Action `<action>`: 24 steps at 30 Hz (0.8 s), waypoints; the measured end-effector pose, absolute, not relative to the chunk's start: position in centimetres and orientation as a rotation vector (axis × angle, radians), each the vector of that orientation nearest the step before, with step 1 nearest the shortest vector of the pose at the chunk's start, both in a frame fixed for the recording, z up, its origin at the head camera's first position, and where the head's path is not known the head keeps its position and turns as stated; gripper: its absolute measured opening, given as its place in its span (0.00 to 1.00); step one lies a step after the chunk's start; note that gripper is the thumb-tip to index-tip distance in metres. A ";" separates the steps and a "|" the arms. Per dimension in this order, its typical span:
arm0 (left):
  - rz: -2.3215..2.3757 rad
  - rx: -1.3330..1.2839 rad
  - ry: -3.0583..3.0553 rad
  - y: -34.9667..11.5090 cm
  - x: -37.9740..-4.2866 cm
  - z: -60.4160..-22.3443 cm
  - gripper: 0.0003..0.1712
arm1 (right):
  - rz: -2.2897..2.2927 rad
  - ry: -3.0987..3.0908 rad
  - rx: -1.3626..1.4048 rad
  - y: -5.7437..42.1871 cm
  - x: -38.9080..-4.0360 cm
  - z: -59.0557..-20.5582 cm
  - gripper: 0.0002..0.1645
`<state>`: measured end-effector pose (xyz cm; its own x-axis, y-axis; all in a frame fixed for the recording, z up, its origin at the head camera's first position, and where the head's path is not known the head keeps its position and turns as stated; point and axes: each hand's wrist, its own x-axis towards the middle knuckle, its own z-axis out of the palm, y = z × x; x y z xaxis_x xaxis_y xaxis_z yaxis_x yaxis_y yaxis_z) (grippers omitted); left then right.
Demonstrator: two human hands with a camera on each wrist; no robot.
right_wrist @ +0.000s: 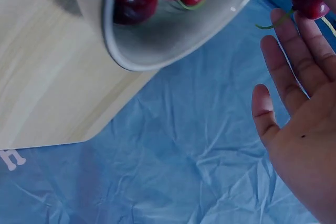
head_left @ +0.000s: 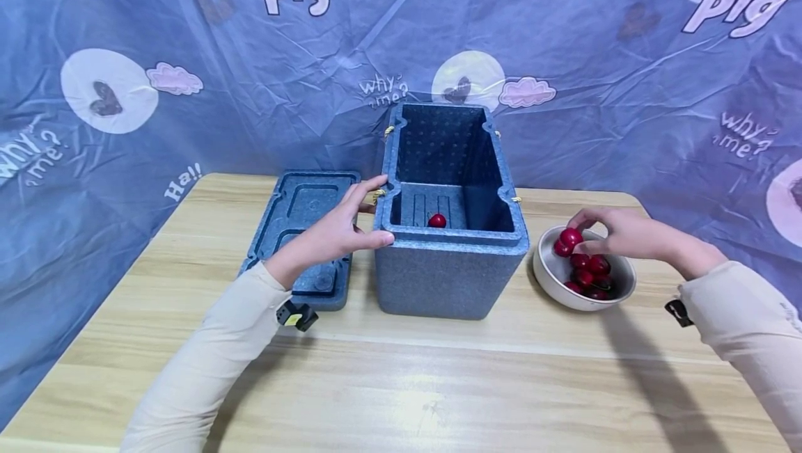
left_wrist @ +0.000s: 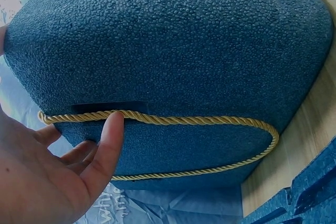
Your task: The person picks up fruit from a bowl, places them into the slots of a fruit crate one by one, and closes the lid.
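A blue foam box (head_left: pixel 445 279) stands uncovered on the table, with one red cherry (head_left: pixel 437 220) on its floor. My left hand (head_left: pixel 332 236) rests against the box's left side, thumb at the near corner and fingers spread along the rim. In the left wrist view a fingertip touches the gold rope (left_wrist: pixel 210 120) on that side. Over the white bowl (head_left: pixel 551 287), my right hand (head_left: pixel 626 232) pinches a cherry (head_left: pixel 571 236) between thumb and fingertips. Its green stem (right_wrist: pixel 275 23) shows in the right wrist view. Several more cherries (head_left: pixel 583 277) lie in the bowl.
The blue foam lid (head_left: pixel 313 192) lies flat on the table left of the box. A wooden table (head_left: pixel 401 383) carries everything, and a blue printed cloth (head_left: pixel 282 91) hangs behind it. Black wrist cameras (head_left: pixel 297 315) sit on both sleeves.
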<state>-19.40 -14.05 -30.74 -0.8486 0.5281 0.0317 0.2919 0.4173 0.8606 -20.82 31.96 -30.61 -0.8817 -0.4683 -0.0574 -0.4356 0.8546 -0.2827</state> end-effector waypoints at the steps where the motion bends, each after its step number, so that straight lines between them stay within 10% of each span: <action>1: 1.399 0.720 2.431 -14.0 -19.4 -30.7 0.57 | -0.417 2.906 -0.702 32.0 -20.8 -30.4 0.17; 24: 1.397 0.712 2.417 -14.1 -19.5 -30.9 0.59 | -0.386 3.043 -0.642 30.8 -20.8 -24.8 0.14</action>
